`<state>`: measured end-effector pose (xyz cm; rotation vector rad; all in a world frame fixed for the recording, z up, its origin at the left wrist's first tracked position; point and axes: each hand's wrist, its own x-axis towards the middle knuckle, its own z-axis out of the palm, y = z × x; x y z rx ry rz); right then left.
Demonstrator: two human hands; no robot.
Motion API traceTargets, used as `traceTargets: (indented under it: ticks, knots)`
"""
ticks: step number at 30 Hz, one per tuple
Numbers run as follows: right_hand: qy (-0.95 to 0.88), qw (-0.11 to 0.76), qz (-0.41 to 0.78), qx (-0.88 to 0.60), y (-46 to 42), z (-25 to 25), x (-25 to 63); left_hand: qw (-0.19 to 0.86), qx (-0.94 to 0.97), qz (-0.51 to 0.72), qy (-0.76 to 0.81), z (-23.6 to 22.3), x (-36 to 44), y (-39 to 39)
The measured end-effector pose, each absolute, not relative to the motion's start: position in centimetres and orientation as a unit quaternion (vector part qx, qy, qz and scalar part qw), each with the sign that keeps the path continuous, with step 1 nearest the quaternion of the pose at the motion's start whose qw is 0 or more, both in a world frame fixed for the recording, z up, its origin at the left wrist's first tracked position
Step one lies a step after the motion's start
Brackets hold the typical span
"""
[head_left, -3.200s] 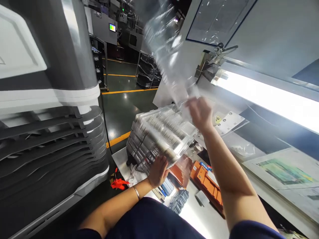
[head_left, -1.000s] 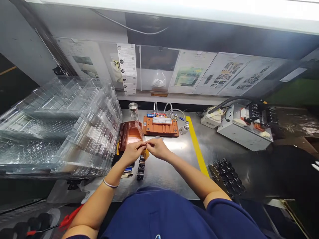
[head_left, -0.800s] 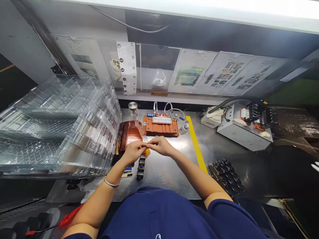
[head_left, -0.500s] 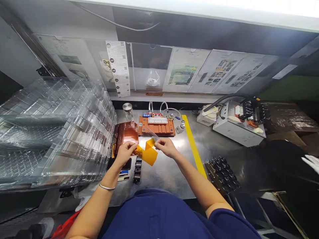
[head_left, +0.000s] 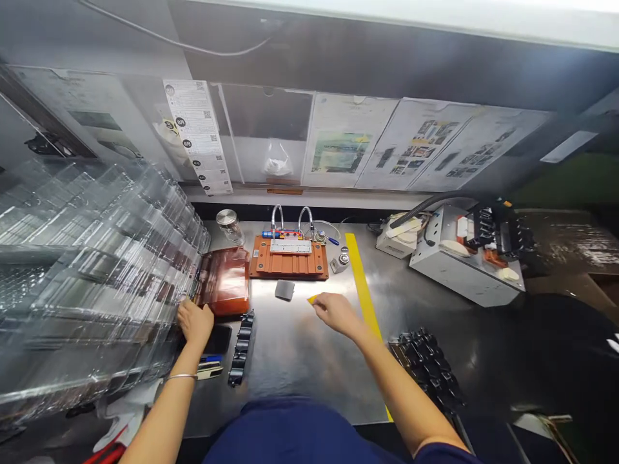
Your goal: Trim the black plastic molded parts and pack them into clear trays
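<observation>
My right hand (head_left: 337,314) is above the metal bench, thumb and finger pinched together on a piece of yellow film (head_left: 311,299); only a small corner of it shows. My left hand (head_left: 195,322) reaches in between the stacked clear plastic trays (head_left: 120,277) and a glossy amber-brown box or sheet stack (head_left: 225,281). Its fingertips are partly hidden there, so I cannot make out whether they grip anything. A small grey square piece (head_left: 285,290) lies on the bench between the hands, just in front of an orange-brown fixture (head_left: 289,263) with a white perforated strip on top.
A black ribbed strip (head_left: 240,348) lies beside a dark phone-like slab (head_left: 218,339) and pens. Behind stands a lidded glass jar (head_left: 229,225). Small metal weights (head_left: 342,258) sit near the yellow tape line (head_left: 363,290). On the right are black parts (head_left: 430,364) and a grey machine (head_left: 467,264).
My left hand has let go of the yellow film and moved left to the trays. My right hand has moved slightly right and down. The grey square now lies on the bench.
</observation>
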<state>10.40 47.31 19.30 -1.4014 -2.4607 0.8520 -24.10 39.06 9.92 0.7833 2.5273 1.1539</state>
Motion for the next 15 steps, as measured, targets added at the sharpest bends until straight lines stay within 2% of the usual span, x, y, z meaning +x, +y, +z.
traceTargets:
  ticks: [2,4,7,10,12,15]
  knots:
    - [-0.864,0.042,0.322,-0.385,48.5,19.1,9.3,0.12,0.364,0.376,0.844,10.5,-21.8,40.1]
    - [-0.863,0.059,0.378,-0.331,50.2,18.7,7.9,0.193,0.453,0.374,0.786,11.0,-19.4,42.2]
    - [-0.768,0.2,0.469,-0.387,53.7,17.3,5.8,0.403,0.439,0.385,0.705,11.6,-17.2,46.7]
    - [-0.543,0.365,0.554,-0.515,57.4,14.6,4.5,0.614,0.284,0.353,0.646,11.8,-16.8,51.4]
    - [-0.42,0.419,0.572,-0.566,59.2,12.5,4.4,0.685,0.204,0.354,0.603,11.9,-17.0,53.9]
    - [-0.359,0.436,0.568,-0.599,60.4,9.7,5.1,0.692,0.166,0.391,0.583,11.9,-17.2,56.3]
